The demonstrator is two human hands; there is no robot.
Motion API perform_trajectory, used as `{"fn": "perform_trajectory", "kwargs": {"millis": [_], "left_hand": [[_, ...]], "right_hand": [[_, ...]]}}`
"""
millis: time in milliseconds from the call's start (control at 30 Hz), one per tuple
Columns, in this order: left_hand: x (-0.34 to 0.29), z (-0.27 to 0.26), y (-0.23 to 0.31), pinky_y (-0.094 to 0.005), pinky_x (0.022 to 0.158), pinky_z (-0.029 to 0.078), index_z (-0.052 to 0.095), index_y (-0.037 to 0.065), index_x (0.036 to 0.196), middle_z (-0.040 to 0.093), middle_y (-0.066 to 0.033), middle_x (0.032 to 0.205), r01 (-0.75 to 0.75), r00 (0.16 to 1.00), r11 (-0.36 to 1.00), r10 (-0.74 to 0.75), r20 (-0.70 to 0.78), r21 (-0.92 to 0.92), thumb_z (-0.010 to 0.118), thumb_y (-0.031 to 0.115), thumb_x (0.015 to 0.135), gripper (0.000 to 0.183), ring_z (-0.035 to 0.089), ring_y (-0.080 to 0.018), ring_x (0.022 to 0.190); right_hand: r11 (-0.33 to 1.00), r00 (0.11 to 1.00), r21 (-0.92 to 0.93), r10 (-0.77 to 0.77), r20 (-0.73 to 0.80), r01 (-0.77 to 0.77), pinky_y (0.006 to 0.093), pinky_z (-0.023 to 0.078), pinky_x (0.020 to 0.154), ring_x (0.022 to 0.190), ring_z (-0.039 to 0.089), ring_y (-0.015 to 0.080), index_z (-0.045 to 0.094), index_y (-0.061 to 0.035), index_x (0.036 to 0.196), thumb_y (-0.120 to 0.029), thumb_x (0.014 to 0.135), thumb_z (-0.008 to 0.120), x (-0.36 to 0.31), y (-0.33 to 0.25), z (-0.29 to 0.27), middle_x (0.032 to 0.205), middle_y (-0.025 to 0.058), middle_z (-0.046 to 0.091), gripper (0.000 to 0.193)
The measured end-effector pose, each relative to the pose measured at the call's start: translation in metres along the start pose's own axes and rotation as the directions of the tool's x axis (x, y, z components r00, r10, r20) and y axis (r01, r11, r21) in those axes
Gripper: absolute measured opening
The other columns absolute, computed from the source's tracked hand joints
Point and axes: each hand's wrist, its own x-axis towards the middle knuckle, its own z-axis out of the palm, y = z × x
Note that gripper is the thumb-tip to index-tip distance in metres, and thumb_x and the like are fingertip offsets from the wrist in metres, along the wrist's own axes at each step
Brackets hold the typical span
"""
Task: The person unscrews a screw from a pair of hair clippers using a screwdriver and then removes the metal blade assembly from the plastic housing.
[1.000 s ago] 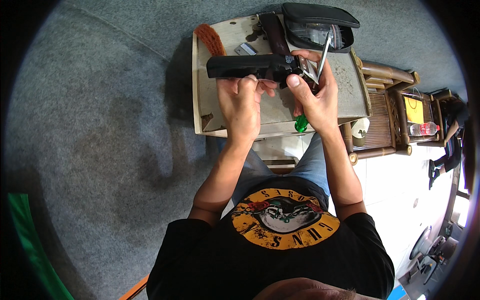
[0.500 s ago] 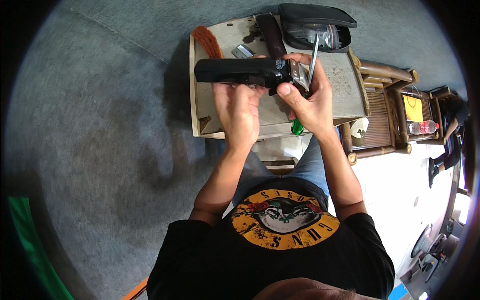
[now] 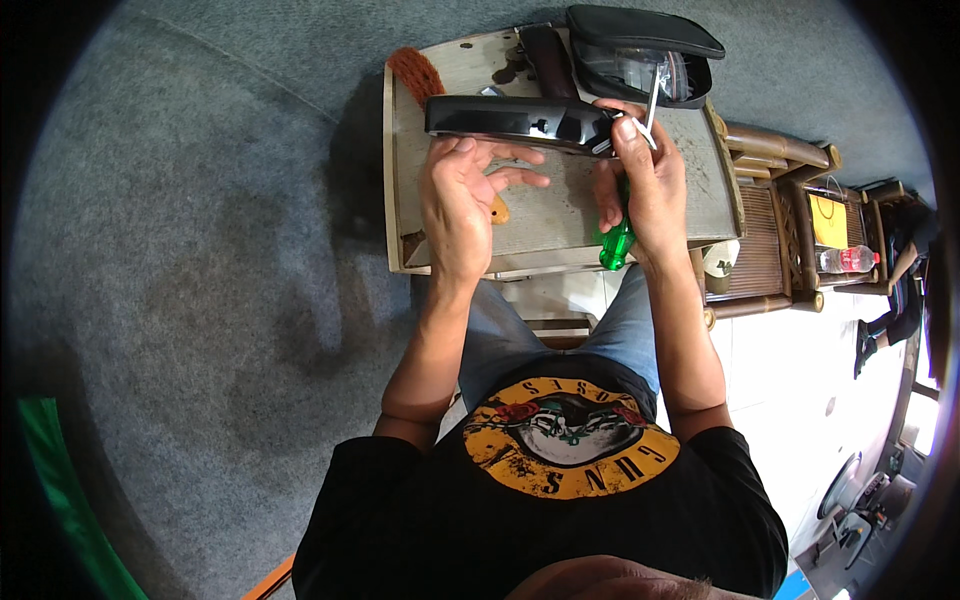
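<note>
A black hair clipper [image 3: 520,122] lies level above a small wooden table. My right hand [image 3: 652,185] grips its blade end between thumb and fingers, and the same hand keeps a screwdriver [image 3: 617,243] with a green see-through handle against the palm. The metal shaft sticks up past the thumb. My left hand [image 3: 462,215] is open under the clipper's other end, fingers spread and palm up; whether it touches the body I cannot tell. Behind the clipper, a small metal plate [image 3: 492,91] is partly covered.
On the table [image 3: 540,235] lie an orange-bristled brush [image 3: 415,73], a second, dark brown clipper [image 3: 549,65] and an open black zip case [image 3: 640,32] with plastic bags inside. Bamboo furniture [image 3: 757,240] stands to the right, holding a bottle [image 3: 848,260]. A person [image 3: 905,255] is at the far right.
The clipper has turned over and shifted slightly right, its blade now mostly hidden by my right hand. My left hand's fingers have loosened from it and spread. More of the green handle shows.
</note>
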Motion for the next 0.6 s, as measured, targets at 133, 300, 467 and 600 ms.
{"fn": "perform_trajectory", "kwargs": {"millis": [133, 300, 467, 600], "left_hand": [[0.001, -0.008, 0.008, -0.0475, 0.079, 0.062, 0.058, -0.005, 0.113, 0.069, -0.0215, 0.108, 0.000, 1.000, 0.996, 0.000, -0.004, 0.085, 0.034, 0.027, 0.106, 0.040, 0.071, -0.0320, 0.095], [-0.001, -0.004, 0.007, -0.0479, 0.092, 0.056, 0.059, -0.004, 0.128, 0.067, -0.0229, 0.125, -0.038, 0.999, 0.996, 0.039, -0.011, 0.084, 0.034, 0.033, 0.106, 0.050, 0.067, -0.0301, 0.114], [0.001, 0.023, 0.014, -0.0476, 0.116, 0.039, 0.046, -0.004, 0.151, 0.053, -0.0268, 0.151, -0.083, 0.990, 0.990, 0.095, 0.107, -0.115, 0.034, 0.040, 0.105, 0.065, 0.051, -0.0301, 0.140], [0.006, 0.035, 0.005, -0.0428, 0.123, 0.029, 0.044, -0.005, 0.151, 0.054, -0.0265, 0.150, -0.171, 0.965, 0.980, 0.188, 0.184, -0.105, 0.036, 0.043, 0.104, 0.068, 0.049, -0.0287, 0.142]], "right_hand": [[0.999, 0.999, 0.014, 0.033, 0.016, -0.033, 0.0263, 0.039, 0.035, 0.036, 0.044, 0.0101, 0.058, 0.0025, 0.131, -0.043, 0.103, 0.066, 0.002, -0.001, -0.001, 0.058, 0.0021, 0.053, 0.054], [0.989, 0.995, 0.107, 0.097, 0.007, -0.098, 0.0251, 0.037, 0.035, 0.035, 0.039, 0.0099, 0.057, 0.0030, 0.133, -0.042, 0.104, 0.060, 0.003, -0.005, 0.001, 0.053, 0.0031, 0.049, 0.054], [0.934, 0.976, 0.287, 0.191, 0.108, -0.214, 0.0248, 0.037, 0.035, 0.035, 0.035, 0.0091, 0.059, 0.0047, 0.125, -0.046, 0.106, 0.052, 0.009, -0.001, -0.006, 0.052, 0.0026, 0.046, 0.054], [0.865, 0.959, 0.417, 0.231, 0.167, -0.281, 0.0229, 0.037, 0.034, 0.037, 0.036, 0.0077, 0.060, 0.0035, 0.108, -0.047, 0.107, 0.048, 0.012, -0.003, -0.013, 0.057, 0.0027, 0.050, 0.052]]}}
